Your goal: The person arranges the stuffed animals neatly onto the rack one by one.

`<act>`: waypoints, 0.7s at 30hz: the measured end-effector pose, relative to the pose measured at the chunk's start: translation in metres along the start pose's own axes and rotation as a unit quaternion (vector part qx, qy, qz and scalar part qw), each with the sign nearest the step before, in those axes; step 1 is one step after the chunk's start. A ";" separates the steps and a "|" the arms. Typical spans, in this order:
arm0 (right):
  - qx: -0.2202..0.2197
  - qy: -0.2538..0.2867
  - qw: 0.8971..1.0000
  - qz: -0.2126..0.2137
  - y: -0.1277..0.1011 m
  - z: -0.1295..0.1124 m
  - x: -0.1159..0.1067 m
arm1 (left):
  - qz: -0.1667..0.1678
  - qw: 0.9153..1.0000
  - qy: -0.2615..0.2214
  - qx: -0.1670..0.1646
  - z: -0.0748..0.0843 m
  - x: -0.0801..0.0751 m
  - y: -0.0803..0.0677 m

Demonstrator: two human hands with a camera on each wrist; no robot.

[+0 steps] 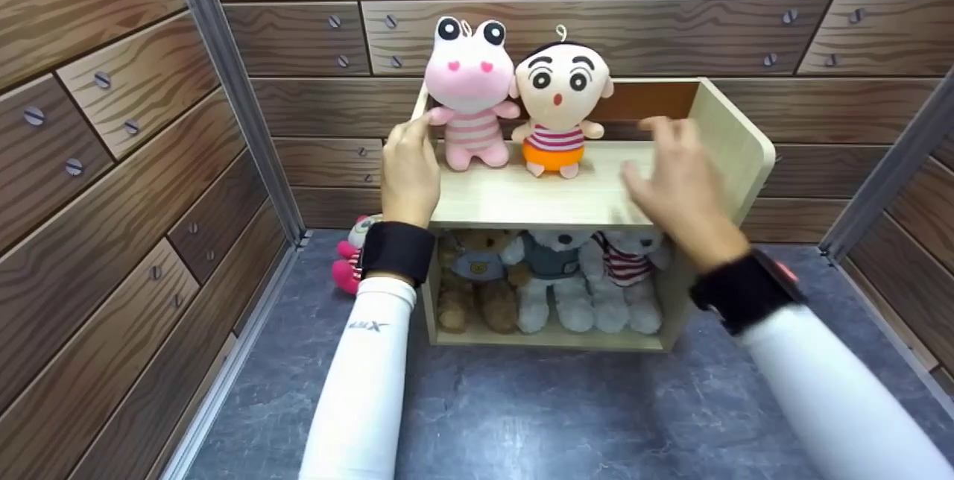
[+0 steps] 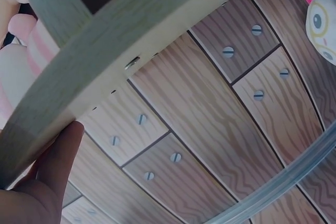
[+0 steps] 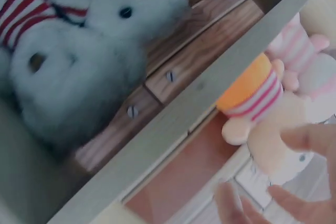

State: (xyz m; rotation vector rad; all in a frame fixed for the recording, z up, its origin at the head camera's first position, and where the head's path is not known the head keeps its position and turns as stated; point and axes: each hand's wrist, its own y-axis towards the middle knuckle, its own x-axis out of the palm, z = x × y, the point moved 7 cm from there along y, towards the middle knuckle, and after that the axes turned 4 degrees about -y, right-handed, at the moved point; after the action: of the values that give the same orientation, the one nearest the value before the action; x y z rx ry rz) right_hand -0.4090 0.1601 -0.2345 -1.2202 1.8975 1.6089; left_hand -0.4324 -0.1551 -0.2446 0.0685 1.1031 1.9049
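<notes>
A light wooden two-level shelf (image 1: 522, 200) stands on the grey floor against the back wall. On its top board sit a pink frog plush (image 1: 468, 85) and a round-headed doll (image 1: 560, 92) in a striped top and orange shorts. My left hand (image 1: 410, 167) rests with straight fingers against the shelf's left side, its fingertip by the frog's arm. In the left wrist view a finger (image 2: 52, 166) lies on the board's edge (image 2: 105, 51). My right hand (image 1: 671, 174) hovers open and blurred over the top board, right of the doll (image 3: 262, 108), holding nothing.
The lower compartment holds a brown bear (image 1: 477, 279), a white bear (image 1: 555, 279) and a striped white bear (image 1: 630, 279). A red and pink plush (image 1: 349, 264) lies on the floor left of the shelf. Wood-patterned walls close in on three sides.
</notes>
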 end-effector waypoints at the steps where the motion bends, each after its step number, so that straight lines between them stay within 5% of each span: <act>1: -0.022 -0.004 0.999 0.044 -0.004 0.004 -0.011 | 0.001 1.000 0.000 0.002 0.001 0.000 0.001; 4: -0.058 -0.035 0.982 0.175 -0.018 0.022 -0.039 | 0.003 1.000 0.003 0.009 0.005 -0.001 0.005; 6: -0.051 -0.052 0.973 0.220 -0.026 0.038 -0.049 | 0.004 1.000 0.007 0.014 0.006 -0.001 0.007; 8: -0.013 -0.041 0.975 0.220 -0.031 0.059 -0.048 | 0.004 1.000 0.007 0.018 0.006 -0.001 0.009; 13: 0.060 0.046 0.987 0.143 -0.042 0.102 -0.020 | 0.003 1.000 0.006 0.019 0.002 -0.001 0.008; 21: 0.023 0.055 0.983 0.172 -0.049 0.118 -0.002 | 0.011 0.996 -0.084 0.018 -0.013 -0.008 -0.016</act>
State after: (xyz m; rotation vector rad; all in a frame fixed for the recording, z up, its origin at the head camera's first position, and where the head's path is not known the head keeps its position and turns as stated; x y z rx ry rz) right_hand -0.3980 0.2718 -0.2962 -1.0224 2.3043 1.6808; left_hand -0.4230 -0.1668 -0.2608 0.2567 1.0262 1.8633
